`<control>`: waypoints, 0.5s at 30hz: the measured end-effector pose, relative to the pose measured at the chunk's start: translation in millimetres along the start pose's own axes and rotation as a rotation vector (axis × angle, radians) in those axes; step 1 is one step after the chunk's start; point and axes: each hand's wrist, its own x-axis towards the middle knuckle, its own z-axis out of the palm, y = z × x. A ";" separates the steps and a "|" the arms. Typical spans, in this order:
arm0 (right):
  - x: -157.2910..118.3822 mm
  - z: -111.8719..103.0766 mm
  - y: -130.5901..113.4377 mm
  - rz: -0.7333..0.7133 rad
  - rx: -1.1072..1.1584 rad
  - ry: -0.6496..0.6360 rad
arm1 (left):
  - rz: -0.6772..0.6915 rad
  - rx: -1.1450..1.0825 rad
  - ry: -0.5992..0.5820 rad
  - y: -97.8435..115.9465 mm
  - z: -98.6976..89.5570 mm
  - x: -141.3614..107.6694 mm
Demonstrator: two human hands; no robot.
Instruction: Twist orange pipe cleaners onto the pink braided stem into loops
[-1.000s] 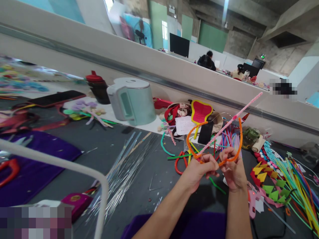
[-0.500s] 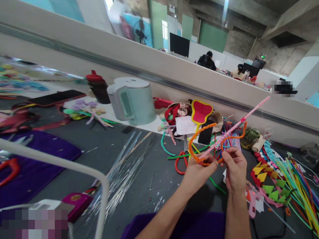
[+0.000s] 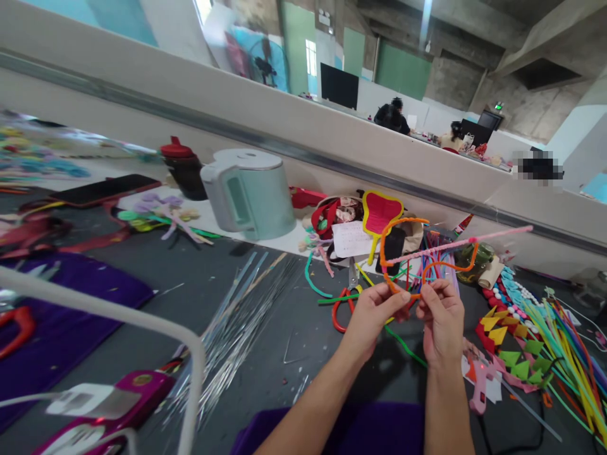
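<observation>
An orange pipe cleaner (image 3: 383,248), bent into an open curve on the left and an angled bend on the right, stands up from my hands. My left hand (image 3: 379,313) pinches its lower left part between thumb and fingers. Close beside it, my right hand (image 3: 442,309) pinches the same orange stem near the bottom of the right bend. A pink pipe cleaner (image 3: 441,248) runs from the orange curve's left side out to the right, tilted slightly upward. Behind my left hand lie scissors with orange-red handles (image 3: 339,314) and a green pipe cleaner (image 3: 339,298).
A pale green kettle (image 3: 268,196) and a red-lidded bottle (image 3: 184,167) stand at the back. Thin wires (image 3: 241,328) spread left of my arms. A pink glue gun (image 3: 480,385) and coloured pipe cleaners (image 3: 576,360) lie to the right. A white bar (image 3: 196,373) crosses the lower left.
The pink pipe cleaner has tipped down from a steep slant to nearly level. The orange curve has turned and shifted right, and its left side no longer sits behind my left hand.
</observation>
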 end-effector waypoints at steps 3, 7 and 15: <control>1.1 2.8 6.1 0.048 0.038 -0.010 | -0.053 -0.135 -0.004 -5.8 -1.5 5.2; 2.9 2.3 13.1 0.071 -0.011 -0.001 | -0.108 -0.220 0.038 -12.7 -2.6 9.3; 4.1 -0.3 14.0 0.087 0.043 -0.064 | -0.148 -0.236 0.026 -19.2 -8.1 13.1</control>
